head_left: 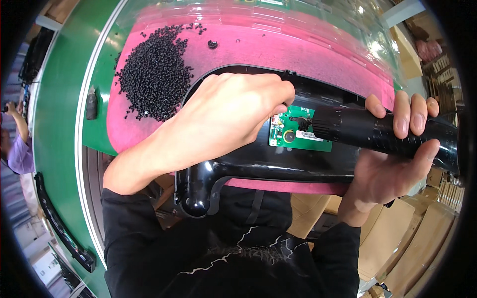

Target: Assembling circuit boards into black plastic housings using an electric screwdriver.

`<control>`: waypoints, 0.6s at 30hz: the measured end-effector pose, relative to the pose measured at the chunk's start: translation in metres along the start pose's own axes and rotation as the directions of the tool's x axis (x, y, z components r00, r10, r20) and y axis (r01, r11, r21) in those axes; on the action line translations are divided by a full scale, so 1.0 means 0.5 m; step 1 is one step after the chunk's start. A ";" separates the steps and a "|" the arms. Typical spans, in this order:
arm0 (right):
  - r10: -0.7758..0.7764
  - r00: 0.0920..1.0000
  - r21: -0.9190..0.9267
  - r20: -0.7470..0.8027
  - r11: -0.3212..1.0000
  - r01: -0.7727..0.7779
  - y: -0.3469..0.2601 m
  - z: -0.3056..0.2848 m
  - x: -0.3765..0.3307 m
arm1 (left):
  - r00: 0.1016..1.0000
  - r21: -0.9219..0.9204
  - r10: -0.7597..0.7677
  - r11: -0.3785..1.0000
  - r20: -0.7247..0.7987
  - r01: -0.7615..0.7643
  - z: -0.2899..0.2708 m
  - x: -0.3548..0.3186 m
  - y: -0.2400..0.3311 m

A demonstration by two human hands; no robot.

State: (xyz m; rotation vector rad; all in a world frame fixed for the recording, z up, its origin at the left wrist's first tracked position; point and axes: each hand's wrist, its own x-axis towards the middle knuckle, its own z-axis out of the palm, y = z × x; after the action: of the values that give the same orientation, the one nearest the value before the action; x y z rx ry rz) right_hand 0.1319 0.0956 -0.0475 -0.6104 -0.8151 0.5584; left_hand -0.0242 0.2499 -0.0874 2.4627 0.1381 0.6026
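A black plastic housing (298,171), shaped like a long shell with a bent end, lies in front of me. Inside it sits a green circuit board (313,145) with a white label and small components. My right hand (397,134) is wrapped round a black powered screwdriver (348,128), which lies nearly level with its tip pointing left over the board. At the board's upper left corner my left hand (238,102) is closed in a pinch, fingertips near the screwdriver's tip. Whatever those fingers hold is hidden.
A heap of small black screws (154,74) lies on the pink mat (238,42) at the left, with a small black round part (212,44) beside it. Clear plastic trays (318,20) stand behind. A long black part (62,223) rests on the green surface at far left.
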 end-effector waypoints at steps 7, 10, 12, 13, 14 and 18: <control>0.039 0.999 -0.084 0.004 0.996 -0.039 0.030 0.004 0.011 | 0.992 -0.021 -0.123 0.992 -0.022 0.122 -0.003 -0.003 -0.011; 0.108 0.994 -0.150 0.033 0.983 -0.102 0.045 -0.003 0.014 | 0.987 0.010 -0.160 0.987 0.004 0.160 -0.007 -0.003 -0.019; 0.110 0.994 -0.180 0.022 0.978 -0.105 0.051 0.006 0.016 | 0.988 0.014 -0.157 0.988 0.012 0.157 -0.012 -0.002 -0.025; 0.111 0.994 -0.206 0.017 0.973 -0.105 0.052 0.009 0.016 | 0.988 0.022 -0.155 0.988 0.016 0.155 -0.013 -0.003 -0.026; 0.112 0.994 -0.207 0.018 0.973 -0.106 0.053 0.008 0.015 | 0.988 0.022 -0.156 0.988 0.014 0.155 -0.013 -0.004 -0.028; 0.094 0.995 -0.235 0.029 0.968 -0.085 0.038 -0.003 0.012 | 0.995 0.066 -0.104 0.992 -0.004 0.104 -0.005 -0.009 -0.032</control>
State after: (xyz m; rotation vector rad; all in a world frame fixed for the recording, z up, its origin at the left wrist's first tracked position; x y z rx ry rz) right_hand 0.1324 0.1122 -0.0585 -0.8575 -0.9021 0.5624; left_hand -0.0287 0.2632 -0.0963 2.5014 0.2886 0.5618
